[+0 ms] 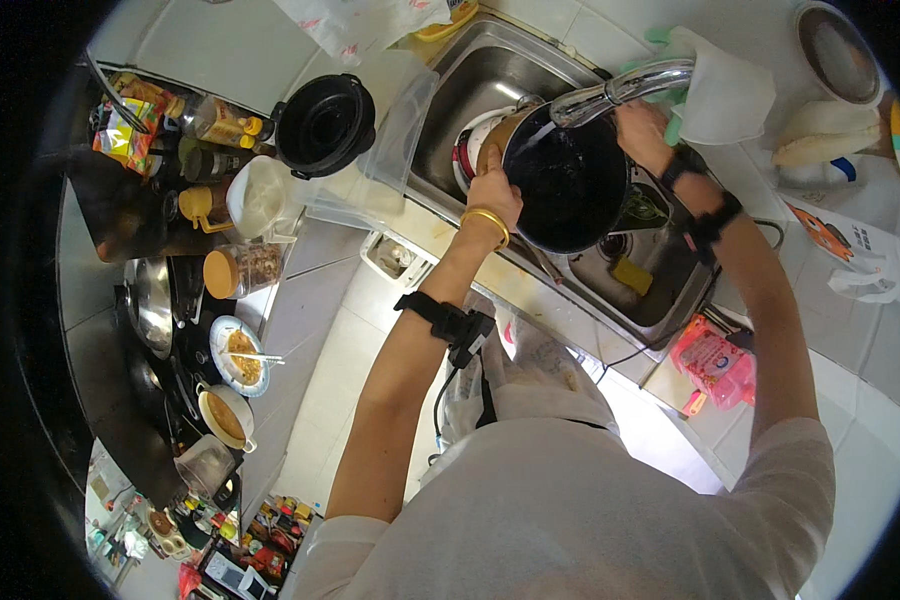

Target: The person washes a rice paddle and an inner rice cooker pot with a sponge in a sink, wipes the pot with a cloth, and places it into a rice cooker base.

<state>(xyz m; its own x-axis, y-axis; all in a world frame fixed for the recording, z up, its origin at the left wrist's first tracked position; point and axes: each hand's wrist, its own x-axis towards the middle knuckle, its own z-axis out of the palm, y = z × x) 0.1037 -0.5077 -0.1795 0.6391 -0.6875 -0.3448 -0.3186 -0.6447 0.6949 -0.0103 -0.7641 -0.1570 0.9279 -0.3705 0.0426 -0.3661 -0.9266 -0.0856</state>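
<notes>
Over the divider of a double stainless steel sink a dark-lined pot is held under a chrome faucet, with a thin stream of water entering it. My left hand grips the pot's left rim, thumb on the edge. At the pot's upper right side is my right hand; its fingers are partly hidden behind the faucet and rim, so its hold is unclear. Beneath the pot, in the left basin, a white bowl with a red pattern shows. Green leaves and a yellow sponge lie in the right basin.
A black pot stands by a clear plastic bin left of the sink. Green-white gloves hang behind the faucet. A pink detergent pouch lies at the right counter. The stove at left holds a plate of food and a pot.
</notes>
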